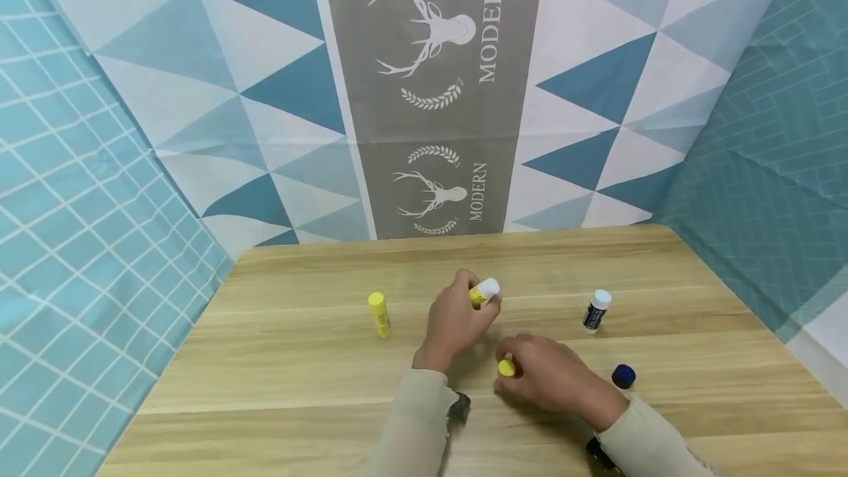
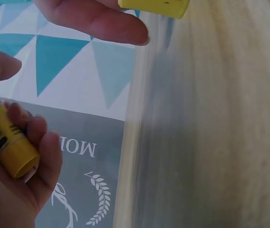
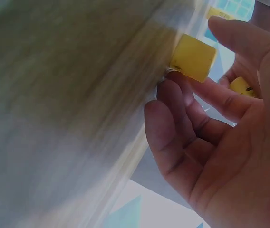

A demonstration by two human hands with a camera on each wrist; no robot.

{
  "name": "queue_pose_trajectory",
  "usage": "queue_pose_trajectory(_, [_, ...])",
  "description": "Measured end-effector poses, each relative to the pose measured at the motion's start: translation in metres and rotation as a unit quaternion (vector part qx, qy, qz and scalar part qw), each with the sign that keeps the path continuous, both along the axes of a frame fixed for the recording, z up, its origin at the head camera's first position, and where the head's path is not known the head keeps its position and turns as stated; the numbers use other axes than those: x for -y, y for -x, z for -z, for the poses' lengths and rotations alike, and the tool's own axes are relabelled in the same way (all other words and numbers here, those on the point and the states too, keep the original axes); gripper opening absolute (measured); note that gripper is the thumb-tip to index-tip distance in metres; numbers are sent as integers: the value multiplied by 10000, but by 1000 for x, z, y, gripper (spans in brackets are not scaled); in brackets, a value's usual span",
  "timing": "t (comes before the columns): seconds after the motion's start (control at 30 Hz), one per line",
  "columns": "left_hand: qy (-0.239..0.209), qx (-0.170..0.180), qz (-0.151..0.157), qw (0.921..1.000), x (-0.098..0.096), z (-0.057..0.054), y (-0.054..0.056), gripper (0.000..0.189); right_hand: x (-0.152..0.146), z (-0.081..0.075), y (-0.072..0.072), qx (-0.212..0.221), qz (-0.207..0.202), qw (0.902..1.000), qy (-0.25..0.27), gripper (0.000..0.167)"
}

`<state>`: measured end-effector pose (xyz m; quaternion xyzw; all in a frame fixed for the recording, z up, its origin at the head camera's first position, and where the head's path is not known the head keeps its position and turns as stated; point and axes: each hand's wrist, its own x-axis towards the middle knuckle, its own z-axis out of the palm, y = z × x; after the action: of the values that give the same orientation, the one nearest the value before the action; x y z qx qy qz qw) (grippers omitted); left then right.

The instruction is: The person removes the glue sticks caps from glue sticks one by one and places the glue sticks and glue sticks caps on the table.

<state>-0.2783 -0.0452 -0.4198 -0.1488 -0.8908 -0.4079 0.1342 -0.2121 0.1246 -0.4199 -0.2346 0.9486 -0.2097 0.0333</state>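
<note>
Handling two yellow pieces at once looks to be the step in hand; the left hand, fingers curled, grips a tilted white-capped yellow tube over the middle of the wooden table; the right hand, fingers bent, curves about a yellow-topped piece near it, though I cannot tell whether thumb and fingers pinch it. Next probably calls for either firming that right-hand hold to lift, or easing it off cleanly if setting down.
</note>
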Motion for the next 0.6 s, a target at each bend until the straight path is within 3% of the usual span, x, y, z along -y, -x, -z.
queue_pose_trajectory(0.1, [-252,351,163,9989,0,2,0,30,-2,-1,-2,139,19,9998,113,37])
queue_pose_trajectory(0.3, [-606,545,526,9953,-1,2,1,30,-8,-7,-9,138,277,9994,177,57])
queue_pose_trajectory(0.43, [-699,502,663,9941,-1,2,2,32,-13,-10,-14,-329,489,9980,217,54])
queue_pose_trajectory(0.6, [-804,238,763,9935,-2,4,3,30,-18,-7,-16,-732,456,9958,307,44])
